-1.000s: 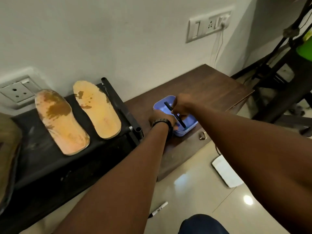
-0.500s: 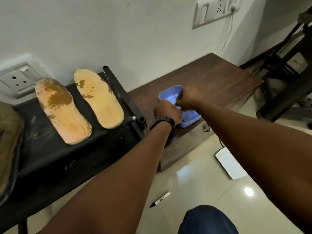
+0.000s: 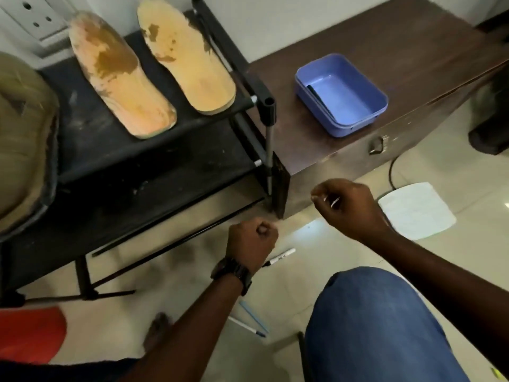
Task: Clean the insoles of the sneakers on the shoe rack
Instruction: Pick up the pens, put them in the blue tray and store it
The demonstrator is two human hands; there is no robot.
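Two stained yellow-orange insoles lie side by side on the top of the black shoe rack: the left insole has a large brown patch, the right insole has smaller spots. A blue plastic tub stands on the brown wooden chest, with a thin black tool lying inside along its left wall. My left hand, with a black watch on the wrist, hangs as a fist over the floor in front of the rack. My right hand is also curled, below the chest's front edge. I see nothing held in either hand.
A marker and two pens lie on the tiled floor by my knee. A white cloth lies on the floor at the right. A tan shoe sits at the rack's left end, and a wall socket is behind it.
Both hands have left the blue tub and drawn back toward me, down to floor level. The black tool my right hand held now lies in the tub. The view tilted down.
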